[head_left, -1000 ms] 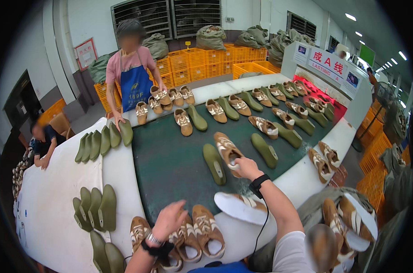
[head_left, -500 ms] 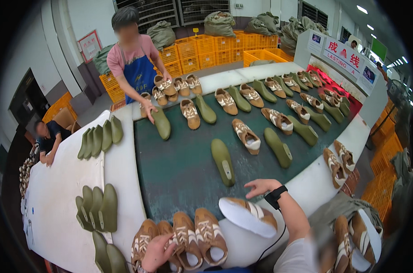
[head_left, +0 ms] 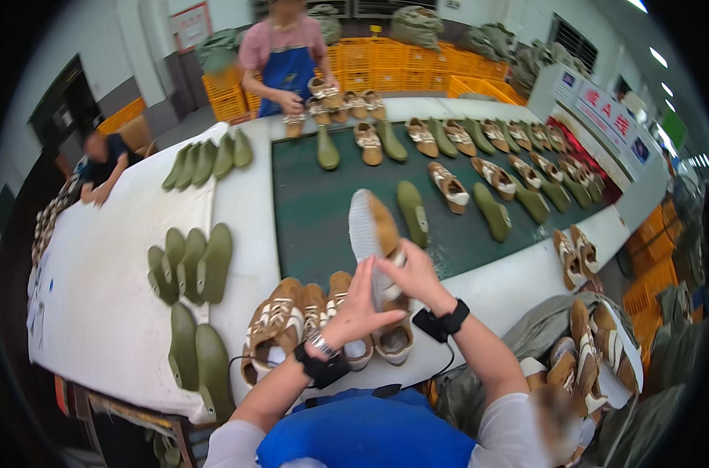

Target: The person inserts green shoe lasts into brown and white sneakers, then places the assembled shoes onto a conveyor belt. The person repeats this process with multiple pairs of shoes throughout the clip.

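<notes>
Between my two hands a brown and white sneaker [head_left: 384, 217] is held toe up, its pale ribbed sole facing left. My left hand [head_left: 359, 308] presses along the sole side with fingers stretched upward. My right hand [head_left: 414, 274] grips the upper side. Part of the shoe is hidden behind the hands. Below them, several brown sneakers [head_left: 278, 312] stand on the white table edge [head_left: 479, 296], partly covered by my left arm. Beyond the held shoe, a green shoe last [head_left: 411, 210] lies on the dark green conveyor belt [head_left: 315, 226].
Sneakers and green lasts line the belt's far side. More lasts [head_left: 214, 265] stand on the white table [head_left: 112, 288] at left. A co-worker in a blue apron [head_left: 288, 74] handles shoes across the belt. Sneakers [head_left: 577, 253] and a grey-green cloth sack [head_left: 479, 390] are at right.
The sneaker that lay on the near table edge is now lifted upright in both hands. My left hand has left the row of sneakers. The co-worker's hand has left the last.
</notes>
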{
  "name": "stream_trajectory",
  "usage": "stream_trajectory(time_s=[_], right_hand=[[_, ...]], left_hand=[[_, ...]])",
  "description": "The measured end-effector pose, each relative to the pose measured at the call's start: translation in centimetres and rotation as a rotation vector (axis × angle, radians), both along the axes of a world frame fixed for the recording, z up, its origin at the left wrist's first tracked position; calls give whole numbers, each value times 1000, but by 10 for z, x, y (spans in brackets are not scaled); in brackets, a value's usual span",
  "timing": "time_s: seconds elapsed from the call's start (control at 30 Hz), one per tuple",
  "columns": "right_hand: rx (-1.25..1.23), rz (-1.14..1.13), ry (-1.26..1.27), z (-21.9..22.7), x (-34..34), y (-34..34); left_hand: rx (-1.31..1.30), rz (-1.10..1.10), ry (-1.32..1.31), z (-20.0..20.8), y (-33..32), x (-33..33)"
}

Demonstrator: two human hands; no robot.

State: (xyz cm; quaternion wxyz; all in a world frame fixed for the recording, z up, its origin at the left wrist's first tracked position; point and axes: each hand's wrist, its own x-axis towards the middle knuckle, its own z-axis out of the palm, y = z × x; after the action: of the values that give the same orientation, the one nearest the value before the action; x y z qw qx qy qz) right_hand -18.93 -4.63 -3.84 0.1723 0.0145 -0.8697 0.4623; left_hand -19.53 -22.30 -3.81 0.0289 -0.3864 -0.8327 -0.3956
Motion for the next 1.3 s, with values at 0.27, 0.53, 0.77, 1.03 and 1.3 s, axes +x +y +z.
stream_trajectory(time_s=[0.27, 0.53, 0.77, 1.03, 1.3], right_hand=[[-512, 318, 33, 60, 60, -78], [204, 70, 241, 45, 77, -84], [84, 52, 363, 26, 72, -84], [264, 114, 360, 39, 68, -90], [145, 159, 384, 31, 59, -86]], left_hand=[[557, -160, -777, 7, -49, 0], [533, -39, -643, 36, -83, 22], [193, 235, 434, 44, -82, 35], [262, 240, 549, 45, -86, 29], [127, 268, 451, 51, -86, 20]])
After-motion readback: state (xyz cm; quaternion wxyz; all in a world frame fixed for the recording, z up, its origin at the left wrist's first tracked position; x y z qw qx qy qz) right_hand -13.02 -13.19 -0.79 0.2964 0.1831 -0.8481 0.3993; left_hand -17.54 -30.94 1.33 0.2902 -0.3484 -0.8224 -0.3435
